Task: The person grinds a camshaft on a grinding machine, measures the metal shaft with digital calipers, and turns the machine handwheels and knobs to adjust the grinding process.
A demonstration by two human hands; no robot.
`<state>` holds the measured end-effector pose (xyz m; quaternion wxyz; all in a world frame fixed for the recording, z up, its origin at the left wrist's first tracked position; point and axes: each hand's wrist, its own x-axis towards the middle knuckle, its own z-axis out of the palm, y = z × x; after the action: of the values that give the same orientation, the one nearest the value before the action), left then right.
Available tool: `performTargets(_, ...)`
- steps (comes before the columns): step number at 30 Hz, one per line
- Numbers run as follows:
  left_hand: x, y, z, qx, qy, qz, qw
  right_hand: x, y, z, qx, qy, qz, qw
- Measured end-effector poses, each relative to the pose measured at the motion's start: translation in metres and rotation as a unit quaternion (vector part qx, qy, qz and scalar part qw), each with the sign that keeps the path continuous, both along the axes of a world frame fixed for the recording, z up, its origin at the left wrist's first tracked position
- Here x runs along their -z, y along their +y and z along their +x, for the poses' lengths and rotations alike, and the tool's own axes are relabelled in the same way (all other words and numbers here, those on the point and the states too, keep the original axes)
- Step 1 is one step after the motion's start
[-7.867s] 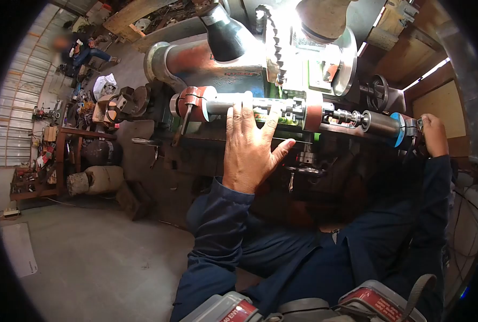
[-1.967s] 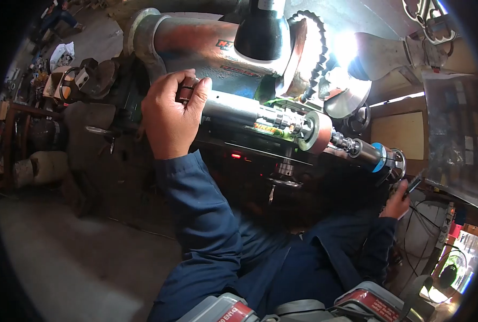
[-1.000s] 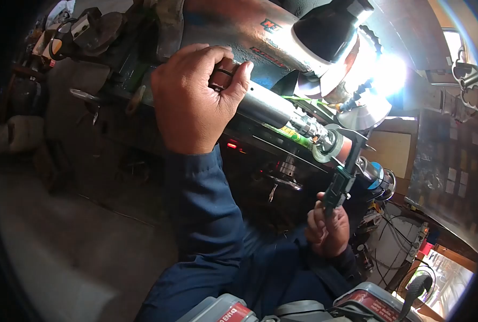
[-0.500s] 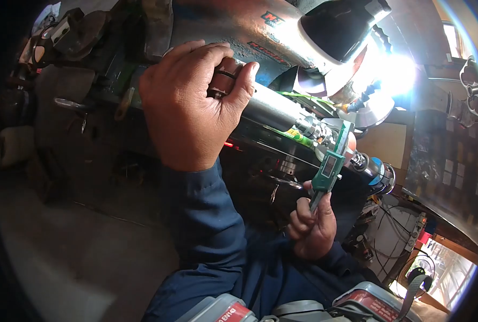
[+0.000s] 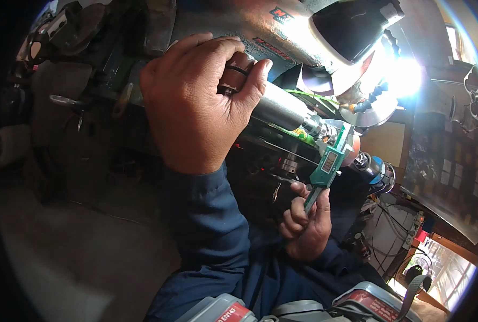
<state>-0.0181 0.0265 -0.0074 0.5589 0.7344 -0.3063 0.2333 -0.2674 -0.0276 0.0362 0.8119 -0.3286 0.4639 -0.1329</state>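
My left hand is wrapped round a brown, ribbed metal knob. A grey metal cylinder runs on from there, down to the right. My right hand grips the lower beam of a green digital caliper, its display towards me. The caliper's jaws are up at a shiny round workpiece mounted between the cylinder's narrow end and a metal spindle with a blue band. Whether the jaws touch the workpiece, I cannot tell.
A black lamp hangs above the machine housing, with a bright light behind it. A dark panel stands at the right. Respirator filters show along the bottom edge. Wheel-like handles and tools sit at the left.
The caliper has tilted slightly and moved a little, with my right hand shifting left. My left hand keeps its hold on the knob. The whole view has shifted slightly.
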Motion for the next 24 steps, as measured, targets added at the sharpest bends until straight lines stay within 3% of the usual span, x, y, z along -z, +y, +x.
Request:
performTargets(15, -0.001, 0.002, 0.003, -0.007, -0.026, 0.009, 1.0, 0.003, 0.007, 0.008, 0.022, 0.099, -0.04, 0.994)
performTargets(24, 0.0, 0.002, -0.001, 0.024, 0.031, -0.018, 0.999, 0.0, 0.0, 0.003, 0.009, 0.102, -0.025, 0.994)
